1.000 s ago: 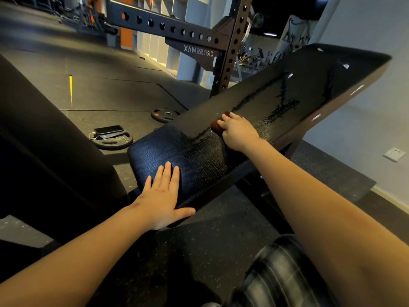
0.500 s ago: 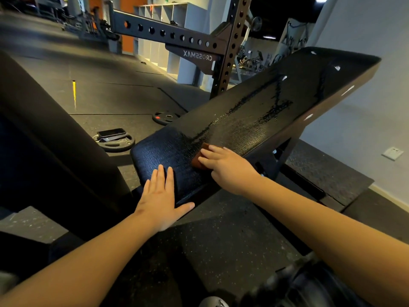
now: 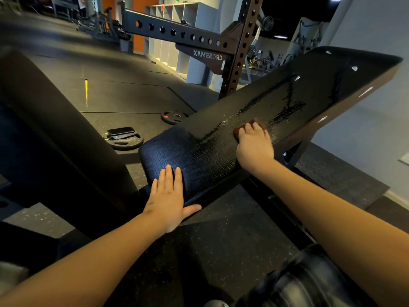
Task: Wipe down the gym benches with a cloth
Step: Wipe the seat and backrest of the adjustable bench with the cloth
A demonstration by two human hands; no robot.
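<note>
Dim gym, inclined black bench (image 3: pixel 309 89) under both hands.

Nearest, my left hand (image 3: pixel 169 200) lies flat, fingers straight, on the pad's low end, holding nothing. Further up, my right hand (image 3: pixel 254 145) grips the brown cloth (image 3: pixel 238 131) and presses it on the pad's middle, beside the wet streaks (image 3: pixel 287 105). I judge the cloth may slide out on the wet surface, or the high end stays unwiped because the reach is long. Against half a second ago, the cloth is higher up the pad, further from the left hand.
</note>
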